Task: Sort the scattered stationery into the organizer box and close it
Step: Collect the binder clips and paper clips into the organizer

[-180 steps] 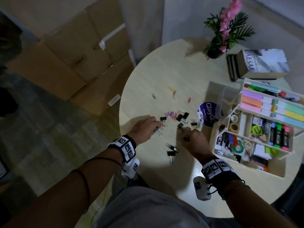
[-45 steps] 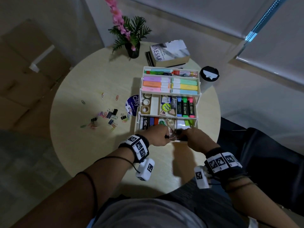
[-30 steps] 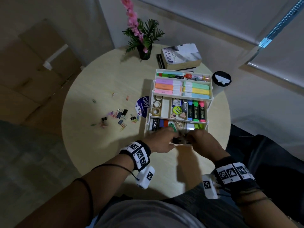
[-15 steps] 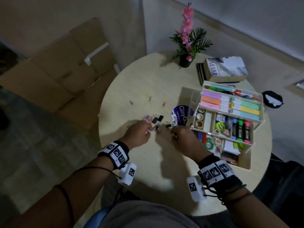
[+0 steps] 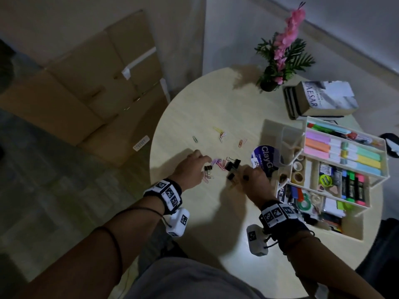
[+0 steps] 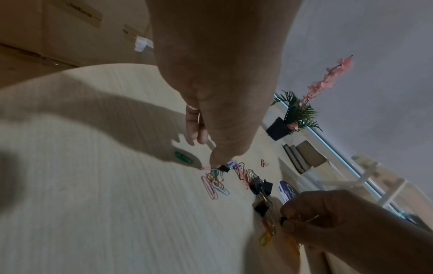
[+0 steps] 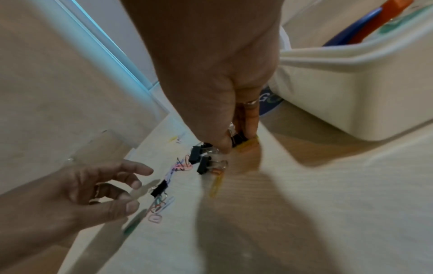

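Observation:
Black binder clips (image 5: 232, 165) and coloured paper clips (image 5: 217, 164) lie scattered mid-table. My right hand (image 5: 246, 176) pinches one black binder clip (image 7: 239, 138) between thumb and fingers, just above the table. My left hand (image 5: 204, 162) reaches in with loosely spread fingers (image 7: 134, 183); its thumb tip touches a small binder clip (image 6: 223, 168) and grips nothing. The white organizer box (image 5: 352, 231) stands open to the right, its tiers fanned out and filled with highlighters, markers and tape. Its wall (image 7: 351, 89) is close beside my right hand.
A round purple sticker disc (image 5: 265, 162) lies between the clips and the box. More paper clips (image 5: 220, 133) lie farther back. A potted pink flower (image 5: 280, 61) and stacked books (image 5: 323, 100) sit at the table's far side. Cardboard boxes (image 5: 86, 93) stand on the floor to the left.
Both hands left the front of the organizer box and moved left to the clip pile. The right hand has picked up a binder clip; the left has reached further into the clips.

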Action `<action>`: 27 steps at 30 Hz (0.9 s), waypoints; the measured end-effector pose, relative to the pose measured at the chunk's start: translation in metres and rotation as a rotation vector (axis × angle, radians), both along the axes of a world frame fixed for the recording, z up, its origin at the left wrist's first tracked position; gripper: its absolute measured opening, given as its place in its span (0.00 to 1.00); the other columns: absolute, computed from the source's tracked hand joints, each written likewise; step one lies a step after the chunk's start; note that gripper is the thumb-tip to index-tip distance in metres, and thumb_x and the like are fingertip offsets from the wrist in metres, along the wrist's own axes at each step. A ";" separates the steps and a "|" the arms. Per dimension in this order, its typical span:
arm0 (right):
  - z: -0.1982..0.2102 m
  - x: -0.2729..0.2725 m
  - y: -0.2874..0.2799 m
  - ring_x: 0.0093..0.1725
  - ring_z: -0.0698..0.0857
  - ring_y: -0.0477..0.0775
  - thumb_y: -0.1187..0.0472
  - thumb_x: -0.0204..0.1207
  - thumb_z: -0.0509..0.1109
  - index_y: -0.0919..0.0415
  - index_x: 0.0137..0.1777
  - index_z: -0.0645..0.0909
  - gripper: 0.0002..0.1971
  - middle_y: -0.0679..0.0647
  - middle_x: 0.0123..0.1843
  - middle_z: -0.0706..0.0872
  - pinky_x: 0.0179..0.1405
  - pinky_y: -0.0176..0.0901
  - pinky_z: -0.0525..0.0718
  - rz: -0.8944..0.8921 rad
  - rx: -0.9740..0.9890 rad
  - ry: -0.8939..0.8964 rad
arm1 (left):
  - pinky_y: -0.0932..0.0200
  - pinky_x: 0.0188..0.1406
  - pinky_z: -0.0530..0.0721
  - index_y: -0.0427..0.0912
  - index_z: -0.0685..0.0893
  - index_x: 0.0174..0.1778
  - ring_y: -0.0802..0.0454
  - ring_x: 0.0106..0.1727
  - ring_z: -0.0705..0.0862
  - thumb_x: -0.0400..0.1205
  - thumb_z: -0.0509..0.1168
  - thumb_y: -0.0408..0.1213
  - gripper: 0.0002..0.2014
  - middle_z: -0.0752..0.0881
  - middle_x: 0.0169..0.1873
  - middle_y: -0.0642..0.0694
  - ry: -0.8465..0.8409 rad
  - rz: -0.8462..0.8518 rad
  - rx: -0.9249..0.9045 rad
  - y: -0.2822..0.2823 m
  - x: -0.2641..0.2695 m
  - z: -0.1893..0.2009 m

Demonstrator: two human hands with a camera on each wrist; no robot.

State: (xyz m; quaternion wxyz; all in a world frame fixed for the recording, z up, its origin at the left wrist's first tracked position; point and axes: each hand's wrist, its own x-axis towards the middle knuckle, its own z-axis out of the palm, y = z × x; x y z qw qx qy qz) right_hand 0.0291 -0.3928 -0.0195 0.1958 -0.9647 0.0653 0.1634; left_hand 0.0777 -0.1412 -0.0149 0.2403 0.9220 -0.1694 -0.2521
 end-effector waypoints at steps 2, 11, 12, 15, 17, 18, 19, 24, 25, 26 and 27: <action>-0.005 -0.001 0.002 0.38 0.88 0.65 0.69 0.82 0.67 0.64 0.48 0.86 0.06 0.63 0.41 0.87 0.34 0.44 0.78 -0.013 0.019 -0.041 | 0.42 0.56 0.87 0.50 0.80 0.77 0.41 0.60 0.80 0.83 0.66 0.20 0.28 0.75 0.64 0.44 0.011 -0.074 -0.014 0.000 0.005 -0.003; 0.003 -0.008 0.000 0.42 0.88 0.60 0.72 0.78 0.72 0.66 0.46 0.90 0.05 0.61 0.44 0.92 0.42 0.46 0.83 -0.157 0.078 -0.018 | 0.46 0.51 0.86 0.46 0.82 0.77 0.42 0.60 0.82 0.80 0.65 0.15 0.31 0.81 0.59 0.45 -0.041 -0.265 0.028 -0.004 0.018 -0.006; 0.005 -0.008 -0.001 0.41 0.86 0.57 0.71 0.78 0.73 0.66 0.46 0.90 0.05 0.60 0.43 0.91 0.42 0.44 0.79 -0.183 0.093 -0.017 | 0.46 0.52 0.86 0.46 0.83 0.76 0.41 0.60 0.83 0.80 0.66 0.16 0.30 0.82 0.59 0.44 -0.043 -0.271 0.020 -0.004 0.020 -0.007; 0.009 -0.011 -0.003 0.42 0.84 0.55 0.72 0.79 0.73 0.66 0.47 0.89 0.03 0.58 0.43 0.90 0.42 0.42 0.75 -0.205 0.154 -0.040 | 0.49 0.52 0.84 0.43 0.85 0.74 0.41 0.59 0.85 0.81 0.66 0.18 0.26 0.85 0.60 0.42 -0.037 -0.277 0.020 -0.003 0.022 -0.005; 0.011 -0.014 -0.004 0.42 0.87 0.57 0.72 0.79 0.73 0.66 0.47 0.89 0.04 0.57 0.42 0.91 0.41 0.46 0.81 -0.186 0.190 -0.075 | 0.50 0.53 0.85 0.42 0.87 0.70 0.41 0.58 0.86 0.83 0.68 0.21 0.21 0.87 0.60 0.42 -0.039 -0.277 0.026 -0.003 0.023 -0.004; 0.012 -0.017 -0.006 0.42 0.87 0.56 0.72 0.80 0.73 0.66 0.47 0.89 0.04 0.57 0.42 0.91 0.42 0.48 0.84 -0.174 0.205 -0.097 | 0.49 0.53 0.86 0.42 0.88 0.67 0.42 0.57 0.86 0.84 0.69 0.25 0.16 0.87 0.58 0.43 -0.048 -0.277 0.026 -0.003 0.023 -0.004; 0.013 -0.019 -0.007 0.42 0.88 0.55 0.72 0.80 0.73 0.65 0.48 0.89 0.04 0.56 0.42 0.91 0.42 0.50 0.86 -0.167 0.221 -0.114 | 0.48 0.52 0.87 0.43 0.89 0.62 0.43 0.55 0.86 0.85 0.69 0.29 0.11 0.87 0.56 0.44 -0.059 -0.276 0.027 -0.003 0.022 -0.003; 0.026 -0.035 -0.017 0.37 0.86 0.44 0.71 0.81 0.74 0.60 0.50 0.89 0.06 0.51 0.42 0.91 0.37 0.34 0.80 -0.138 0.320 -0.165 | 0.49 0.45 0.86 0.46 0.87 0.50 0.47 0.46 0.84 0.84 0.70 0.40 0.03 0.86 0.47 0.49 -0.076 -0.246 -0.009 -0.001 0.018 -0.001; 0.031 -0.040 -0.020 0.36 0.86 0.40 0.70 0.81 0.74 0.60 0.50 0.89 0.06 0.50 0.42 0.91 0.36 0.34 0.80 -0.146 0.347 -0.172 | 0.50 0.44 0.86 0.46 0.87 0.49 0.47 0.45 0.85 0.84 0.70 0.41 0.03 0.86 0.47 0.49 -0.063 -0.233 -0.011 -0.002 0.017 0.000; 0.036 -0.046 -0.024 0.36 0.86 0.38 0.70 0.82 0.74 0.59 0.50 0.90 0.06 0.49 0.42 0.92 0.36 0.34 0.82 -0.149 0.366 -0.183 | 0.51 0.43 0.84 0.48 0.86 0.46 0.47 0.45 0.85 0.83 0.70 0.41 0.02 0.86 0.45 0.50 -0.059 -0.218 -0.019 -0.004 0.016 0.002; 0.042 -0.052 -0.030 0.38 0.87 0.37 0.69 0.82 0.74 0.58 0.50 0.90 0.06 0.47 0.43 0.92 0.38 0.35 0.84 -0.147 0.372 -0.194 | 0.54 0.41 0.82 0.51 0.84 0.41 0.48 0.43 0.85 0.82 0.71 0.41 0.04 0.84 0.42 0.52 -0.059 -0.190 -0.038 -0.007 0.015 0.004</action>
